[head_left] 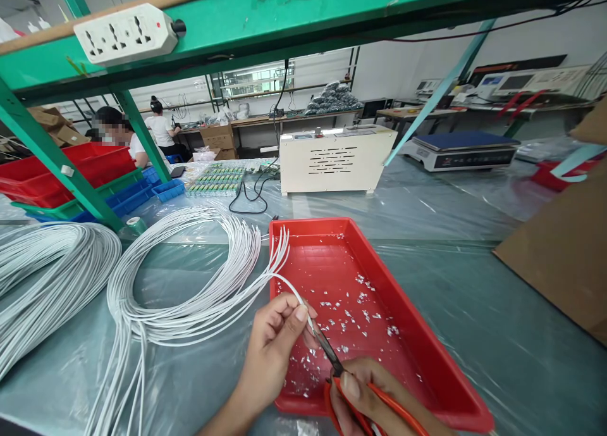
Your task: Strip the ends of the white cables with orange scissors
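Observation:
My left hand (277,335) pinches the end of a white cable (291,286) above the red tray (412,319). That cable curves away from a large white coil (190,322) lying to the left. My right hand (374,392) is closed round the orange handles of a pair of scissors (327,347). The dark blades point up and left and meet the cable end at my left fingertips. Whether the blades are parted there is too small to tell. Small whitish scraps (365,316) are scattered over the tray's floor.
A second white cable coil (52,278) lies at far left. Behind stand a cream metal box (336,161), a blue-topped scale (459,150) and stacked bins (71,170). A green frame beam (284,18) with a power strip (126,34) crosses overhead. Cardboard (559,252) leans at right. Two people sit beyond.

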Demonstrator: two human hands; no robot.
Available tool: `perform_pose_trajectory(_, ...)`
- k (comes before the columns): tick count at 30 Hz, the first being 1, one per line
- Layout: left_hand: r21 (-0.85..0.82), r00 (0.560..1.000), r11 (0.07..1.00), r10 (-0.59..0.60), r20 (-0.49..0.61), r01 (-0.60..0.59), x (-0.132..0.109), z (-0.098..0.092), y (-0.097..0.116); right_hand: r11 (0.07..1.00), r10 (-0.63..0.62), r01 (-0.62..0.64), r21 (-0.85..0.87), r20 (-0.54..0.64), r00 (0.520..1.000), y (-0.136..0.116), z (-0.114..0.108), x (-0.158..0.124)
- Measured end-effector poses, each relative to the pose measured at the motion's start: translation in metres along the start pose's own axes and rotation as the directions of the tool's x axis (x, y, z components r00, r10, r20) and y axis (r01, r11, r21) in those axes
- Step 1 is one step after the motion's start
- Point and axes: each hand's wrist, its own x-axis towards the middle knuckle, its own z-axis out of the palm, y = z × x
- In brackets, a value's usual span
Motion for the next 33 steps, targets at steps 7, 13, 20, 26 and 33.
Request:
perform_pose_trajectory(7, -0.069, 1.000, 0.998, -0.003, -0.001, 0.002, 0.000, 0.002, -0.002, 0.998, -0.021, 0.021, -0.059, 0.002, 1.000, 0.007, -0.003, 0.004)
perform_pose_trajectory(13, -0.189, 0.999, 0.981, -0.040, 0.004, 0.040, 0.000, 0.001, -0.006, 0.912, -0.228, 0.166, -0.375, -0.126, 0.965, 0.004, 0.000, 0.011)
perform_pose_trajectory(20, -0.242, 0.998, 0.969, -0.057, -0.012, 0.052, 0.000, 0.003, -0.006, 0.653, -0.492, 0.133, -0.746, -0.284, 0.823, 0.011, -0.001, 0.011)
perform_pose_trajectory(26, -0.275, 0.998, 0.959, -0.065, 0.006, 0.064, -0.001, 0.003, -0.006, 0.282, -0.759, 0.163, -0.945, -0.116, 0.641, 0.017, -0.010, 0.017)
perform_pose_trajectory(33, -0.227, 0.998, 0.972, -0.061, 0.002, 0.059, -0.001, 0.002, -0.007, 0.383, -0.711, 0.234, -0.894, -0.123, 0.692, 0.010, -0.010, 0.017)
